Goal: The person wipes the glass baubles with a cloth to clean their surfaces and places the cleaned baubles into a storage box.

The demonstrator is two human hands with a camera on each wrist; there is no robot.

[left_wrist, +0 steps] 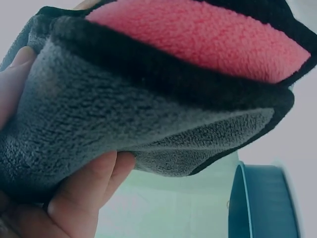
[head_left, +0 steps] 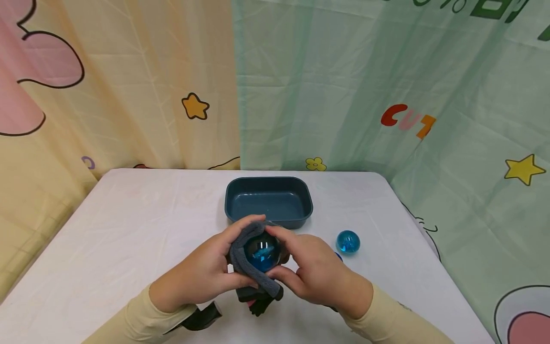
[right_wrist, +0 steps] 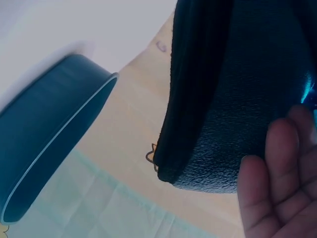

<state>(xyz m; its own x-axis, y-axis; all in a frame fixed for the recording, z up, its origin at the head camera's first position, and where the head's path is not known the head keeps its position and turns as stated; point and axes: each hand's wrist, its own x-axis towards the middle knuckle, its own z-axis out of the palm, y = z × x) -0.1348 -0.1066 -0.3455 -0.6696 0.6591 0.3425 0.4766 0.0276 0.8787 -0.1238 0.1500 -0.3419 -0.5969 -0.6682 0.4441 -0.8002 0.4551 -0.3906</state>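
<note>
A clear blue ball [head_left: 263, 253] sits between both hands, in front of the basin. My left hand [head_left: 206, 267] grips a folded cloth [head_left: 259, 278] that curves round the ball's left side. The cloth is grey with black edging, and its pink inner face [left_wrist: 213, 42] shows in the left wrist view. From the right, my right hand [head_left: 311, 267] holds the ball, thumb below and index finger above. In the right wrist view the dark cloth [right_wrist: 223, 129] hides most of the ball, beside the fingers [right_wrist: 283, 148].
A dark teal rectangular basin [head_left: 268, 204] stands just beyond the hands on the white-covered table [head_left: 142, 224]. Another blue ball [head_left: 348, 242] lies to the right. A small blue edge [head_left: 338, 256] peeks out behind my right hand. Printed curtains [head_left: 301, 95] surround the table's back and sides.
</note>
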